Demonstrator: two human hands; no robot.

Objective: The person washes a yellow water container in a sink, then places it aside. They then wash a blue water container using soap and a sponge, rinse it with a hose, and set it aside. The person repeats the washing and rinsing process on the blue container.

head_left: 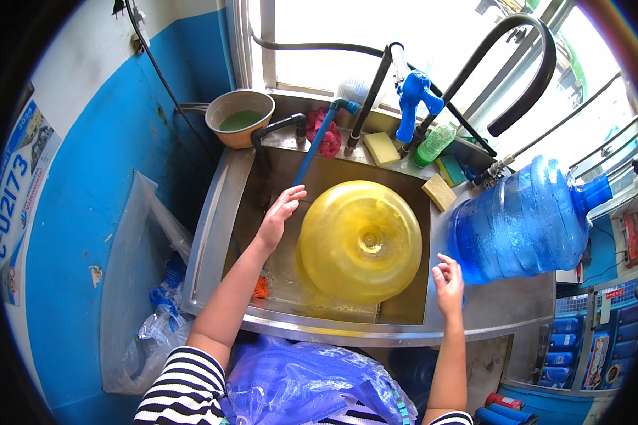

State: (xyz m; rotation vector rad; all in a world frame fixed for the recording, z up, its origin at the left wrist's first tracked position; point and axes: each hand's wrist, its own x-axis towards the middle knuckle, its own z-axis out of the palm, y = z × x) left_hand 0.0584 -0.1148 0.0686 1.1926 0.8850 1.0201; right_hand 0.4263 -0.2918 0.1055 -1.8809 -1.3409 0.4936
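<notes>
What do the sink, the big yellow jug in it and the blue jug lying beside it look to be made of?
The sink looks like brushed stainless steel: grey, dully reflective, with folded edges. The yellow jug seems to be translucent hard plastic, glossy, with light showing through its ribbed wall. The blue jug looks like the same kind of clear tinted plastic, with bright highlights on it.

A blue-and-white rectangular poster (23, 184) hangs on the left wall

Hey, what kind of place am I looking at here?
Probably the washing corner of a drinking-water refill shop. A steel sink holds a big yellow water jug, a blue water jug lies on the counter beside it, and sponges and hoses line the window ledge.
</notes>
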